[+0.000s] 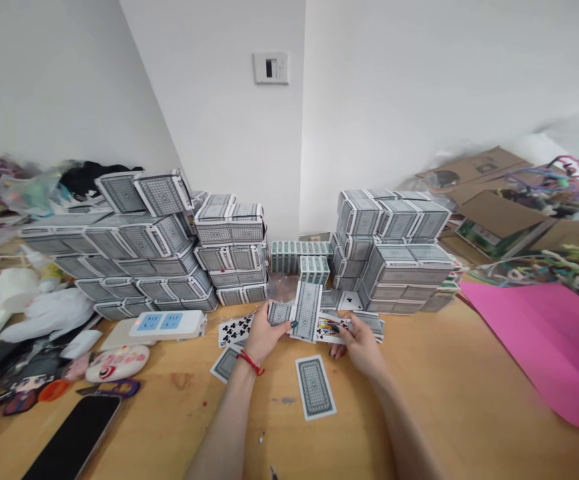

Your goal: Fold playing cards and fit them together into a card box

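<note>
My left hand (pixel 265 333), with a red string bracelet at the wrist, pinches a grey-backed playing card (pixel 308 307) that stands up lengthwise, back towards me. Another grey-backed card (pixel 280 312) shows beside those fingers. My right hand (pixel 362 343) is closed on a face card (pixel 330 328) lying sideways, picture side up. Partly behind my left hand lies a club card (pixel 234 331), and a face-down card (pixel 225 363) is under it. One more face-down card (pixel 316 388) rests on the table between my forearms. Some cards behind my right hand are partly hidden.
Blocks built of folded cards rise in a left stack (pixel 144 267), a middle stack (pixel 232 247) and a right stack (pixel 404 267). Green card boxes (pixel 302 257) stand between them. A power strip (pixel 169 323), a phone (pixel 74 437), a pink sheet (pixel 534 340) and cardboard boxes (pixel 499 217) lie around.
</note>
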Available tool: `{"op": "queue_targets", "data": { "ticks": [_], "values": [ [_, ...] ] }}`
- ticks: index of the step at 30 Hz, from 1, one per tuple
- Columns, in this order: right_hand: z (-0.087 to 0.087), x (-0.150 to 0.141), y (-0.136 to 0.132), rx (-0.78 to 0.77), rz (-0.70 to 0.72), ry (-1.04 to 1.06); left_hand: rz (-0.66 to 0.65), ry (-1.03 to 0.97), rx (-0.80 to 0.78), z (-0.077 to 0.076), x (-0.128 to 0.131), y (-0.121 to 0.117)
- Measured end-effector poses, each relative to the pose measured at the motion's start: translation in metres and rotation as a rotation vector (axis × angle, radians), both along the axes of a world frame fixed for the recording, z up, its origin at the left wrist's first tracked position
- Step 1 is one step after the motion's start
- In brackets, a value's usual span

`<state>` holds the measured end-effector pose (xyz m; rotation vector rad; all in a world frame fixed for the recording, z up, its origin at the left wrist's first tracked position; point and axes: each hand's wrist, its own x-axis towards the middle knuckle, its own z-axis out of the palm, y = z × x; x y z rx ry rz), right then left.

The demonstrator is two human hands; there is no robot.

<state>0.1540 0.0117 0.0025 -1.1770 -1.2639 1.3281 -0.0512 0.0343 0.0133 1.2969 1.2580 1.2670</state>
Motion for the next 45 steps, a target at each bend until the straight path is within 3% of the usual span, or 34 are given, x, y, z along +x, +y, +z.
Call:
{"op": "queue_targets", "data": {
  "ticks": [9,17,28,45],
  "values": [
    [0.0004,-0.0051,0.0005,0.029,-0.051,-0.045,0.007,-0.042,-0.015,0.0022,0.0043,-0.0008],
    [-0.0010,-0.0067,0.0021,0.052,-0.065,0.041,0.000,-0.133,-0.055,0.0014,0.0089,-0.0006],
    [0.0027,-0.0016,0.0015,0.016,0.032,0.055,-0.004,-0.055,-0.010,-0.0020,0.0021,0.0024],
    [0.0015,-0.0019,0.0007,0.008,0.023,0.009,-0.010,-0.067,-0.030,-0.0029,0.0045,0.0006]
  ]
}}
